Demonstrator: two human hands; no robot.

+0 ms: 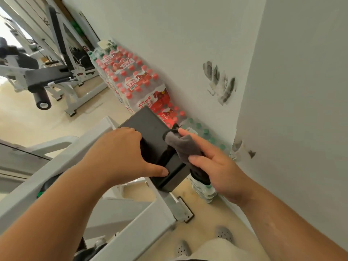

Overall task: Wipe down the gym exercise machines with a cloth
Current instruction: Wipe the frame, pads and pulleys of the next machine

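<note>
A black rectangular pad (148, 123) tops the white steel frame (56, 166) of an exercise machine in front of me. My left hand (124, 153) lies over the pad's left side, fingers wrapped round its edge and thumb along its near end. My right hand (211, 161) pinches a grey cloth (185, 146) between thumb and fingers, index finger stretched out. The cloth is bunched against the pad's right edge and hangs down past it.
Shrink-wrapped packs of red-capped water bottles (135, 81) and green-capped ones (205, 134) are stacked along the scuffed white wall (188, 44) on the right. Another white machine with black roller pads (41, 98) stands at the back left. My grey shoes (223, 234) stand on beige floor.
</note>
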